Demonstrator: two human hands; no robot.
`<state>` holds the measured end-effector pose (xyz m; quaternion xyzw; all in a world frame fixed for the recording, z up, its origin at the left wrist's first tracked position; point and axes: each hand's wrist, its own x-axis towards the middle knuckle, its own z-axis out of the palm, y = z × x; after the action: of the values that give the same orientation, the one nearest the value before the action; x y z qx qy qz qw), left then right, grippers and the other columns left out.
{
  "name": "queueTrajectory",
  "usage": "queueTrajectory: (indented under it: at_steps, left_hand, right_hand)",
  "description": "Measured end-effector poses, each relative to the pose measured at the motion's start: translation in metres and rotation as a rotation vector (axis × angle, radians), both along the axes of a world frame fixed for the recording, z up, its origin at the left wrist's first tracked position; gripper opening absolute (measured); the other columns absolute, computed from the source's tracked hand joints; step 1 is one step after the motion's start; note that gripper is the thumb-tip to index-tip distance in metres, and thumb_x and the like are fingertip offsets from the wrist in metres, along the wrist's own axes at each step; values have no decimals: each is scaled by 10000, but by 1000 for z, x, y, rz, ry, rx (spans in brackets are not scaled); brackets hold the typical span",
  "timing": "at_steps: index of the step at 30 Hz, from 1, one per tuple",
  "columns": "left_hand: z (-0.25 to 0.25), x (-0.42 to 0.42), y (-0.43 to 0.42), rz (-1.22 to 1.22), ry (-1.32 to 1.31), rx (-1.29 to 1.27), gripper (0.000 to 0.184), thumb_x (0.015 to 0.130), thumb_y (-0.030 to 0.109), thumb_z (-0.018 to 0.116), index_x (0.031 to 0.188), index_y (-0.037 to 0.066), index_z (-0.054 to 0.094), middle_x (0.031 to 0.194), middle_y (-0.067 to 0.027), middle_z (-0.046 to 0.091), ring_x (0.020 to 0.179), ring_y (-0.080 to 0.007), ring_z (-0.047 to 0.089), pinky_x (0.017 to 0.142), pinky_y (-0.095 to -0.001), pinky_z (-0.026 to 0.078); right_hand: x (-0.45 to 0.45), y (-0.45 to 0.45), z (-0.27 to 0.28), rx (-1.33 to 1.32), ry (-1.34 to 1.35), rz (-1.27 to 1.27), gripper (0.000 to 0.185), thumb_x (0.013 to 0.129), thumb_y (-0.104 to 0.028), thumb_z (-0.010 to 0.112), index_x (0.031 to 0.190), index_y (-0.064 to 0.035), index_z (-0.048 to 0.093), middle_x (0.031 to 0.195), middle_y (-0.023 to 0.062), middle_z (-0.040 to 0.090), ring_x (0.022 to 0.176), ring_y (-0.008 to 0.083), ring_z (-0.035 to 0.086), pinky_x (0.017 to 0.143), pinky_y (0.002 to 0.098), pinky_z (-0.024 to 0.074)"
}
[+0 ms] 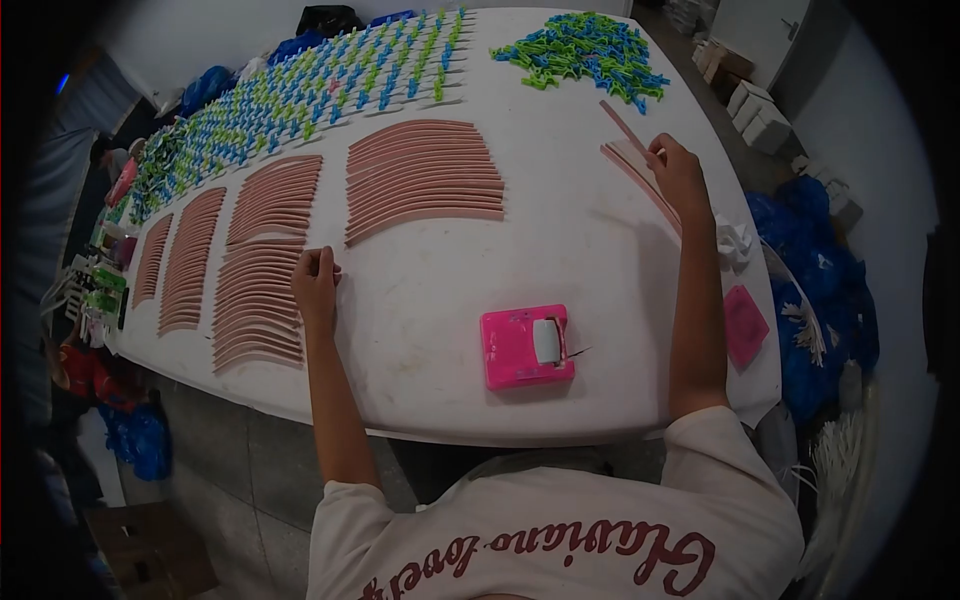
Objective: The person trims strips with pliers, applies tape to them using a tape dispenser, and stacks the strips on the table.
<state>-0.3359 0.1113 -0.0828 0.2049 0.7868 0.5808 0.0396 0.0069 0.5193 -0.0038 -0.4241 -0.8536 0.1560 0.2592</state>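
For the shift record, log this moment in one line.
right hand: holds pink strip | left hand: at laid-out strips | table: pink block, blue-green pile

A long white bench (420,370) fills the room, standing on a grey tiled floor (240,500) with visible joints, in dim, slightly cool light. Pale, plain walls (240,30) rise behind its far edge and along the right side, where a light-coloured door (770,25) with a handle stands near small white boxes (757,115) on the floor. Dark blue-grey curtains (60,190) hang at the left, blue plastic bags (815,290) bulge beside the bench's right side, and a brown cardboard box (150,550) sits at lower left.
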Motion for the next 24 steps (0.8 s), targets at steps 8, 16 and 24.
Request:
queueTrajectory:
  at_steps: [8, 16, 24]
  left_hand:
    - [63, 82, 16, -350, -33, 159, 395, 948, 274, 613, 1259, 40, 544, 1046, -75, 646, 862, -148, 612, 720, -280, 504]
    - [94, 193, -14, -571, 238, 699, 352, 752, -116, 734, 1085, -36, 653, 1032, -149, 676, 920, -194, 669, 758, -278, 549]
    - [88, 195, -44, -507, 115, 879, 286, 748, -171, 706, 1007, -60, 655, 942, -177, 688, 871, -216, 693, 749, -282, 588]
  right_hand:
    - [-13, -126, 88, 14, 268, 597, 110, 893, -62, 657, 999, -33, 650, 822, 90, 690, 687, 151, 670, 590, 252, 520]
    - [-1, -228, 93, 345, 280, 1012, 179, 812, -58, 736, 983, -55, 683, 811, 98, 683, 717, 175, 692, 535, 267, 540]
    - [25, -215, 94, 393, 201, 1043, 243, 754, -42, 771, 983, -53, 690, 805, 75, 673, 715, 162, 670, 556, 283, 544]
